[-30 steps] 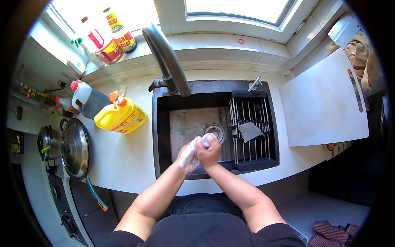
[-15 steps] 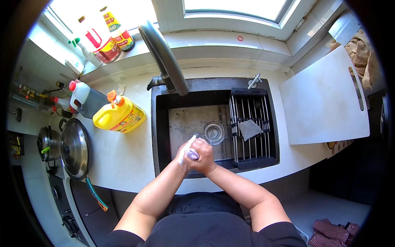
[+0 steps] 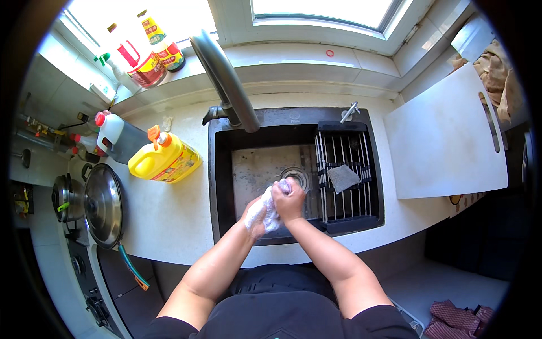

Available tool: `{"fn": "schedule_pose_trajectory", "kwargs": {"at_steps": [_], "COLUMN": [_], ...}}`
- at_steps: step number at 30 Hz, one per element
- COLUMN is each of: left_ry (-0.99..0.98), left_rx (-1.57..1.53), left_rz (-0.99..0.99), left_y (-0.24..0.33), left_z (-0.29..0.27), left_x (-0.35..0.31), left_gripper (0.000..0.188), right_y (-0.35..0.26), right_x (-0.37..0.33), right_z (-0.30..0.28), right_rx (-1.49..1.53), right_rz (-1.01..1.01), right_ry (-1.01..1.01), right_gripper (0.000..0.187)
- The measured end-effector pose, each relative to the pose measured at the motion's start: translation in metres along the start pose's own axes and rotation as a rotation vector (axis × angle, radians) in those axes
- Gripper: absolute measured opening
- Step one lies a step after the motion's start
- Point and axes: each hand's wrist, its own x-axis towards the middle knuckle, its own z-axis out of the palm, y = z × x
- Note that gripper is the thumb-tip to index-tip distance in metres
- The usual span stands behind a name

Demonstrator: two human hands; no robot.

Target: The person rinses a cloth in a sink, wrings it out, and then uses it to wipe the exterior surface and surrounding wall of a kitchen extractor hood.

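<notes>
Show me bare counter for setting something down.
Free: the counter between the lidded pan and sink, in front of the yellow jug. Narrower: between sink and white board. Crowded: the far-left corner, around the red-capped jug.

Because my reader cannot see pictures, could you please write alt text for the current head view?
Over a dark sink, a person's right hand grips whitish, foamy-looking material against the left hand. A grey cloth or pad lies on the sink's rack, at right; a yellow jug stands on the counter to the left.
</notes>
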Motion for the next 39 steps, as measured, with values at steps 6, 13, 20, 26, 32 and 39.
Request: {"fn": "schedule_pose_trajectory", "kwargs": {"at_steps": [6, 13, 20, 26, 32, 39], "left_ry": [-0.43, -0.004, -0.129, 0.12, 0.166, -0.087], "left_rx": [-0.09, 0.078, 0.044, 0.189, 0.239, -0.029], "left_rz": [0.155, 0.006, 0.083, 0.225, 0.21, 0.12], "left_y": [-0.004, 0.003, 0.04, 0.034, 0.006, 0.01], "left_z": [-0.05, 0.013, 0.025, 0.004, 0.023, -0.008], "left_x": [0.028, -0.013, -0.037, -0.014, -0.016, -0.001], "left_gripper": [0.026, 0.041, 0.078, 0.043, 0.027, 0.033], "right_y": [-0.044, 0.035, 0.015, -0.034, -0.018, -0.061], "right_x": [-0.016, 0.02, 0.034, -0.006, -0.019, -0.026], "right_z": [-0.011, -0.011, -0.055, -0.047, -0.015, -0.023], "right_rx": [0.101, 0.084, 0.924, 0.755, 0.192, -0.039], "right_rz": [-0.434, 0.291, 1.157, 0.7, 0.104, -0.337], "right_ry": [-0.249, -0.202, -0.507, -0.715, -0.109, -0.205], "right_gripper": [0.018, 0.02, 0.04, 0.059, 0.018, 0.016]}}
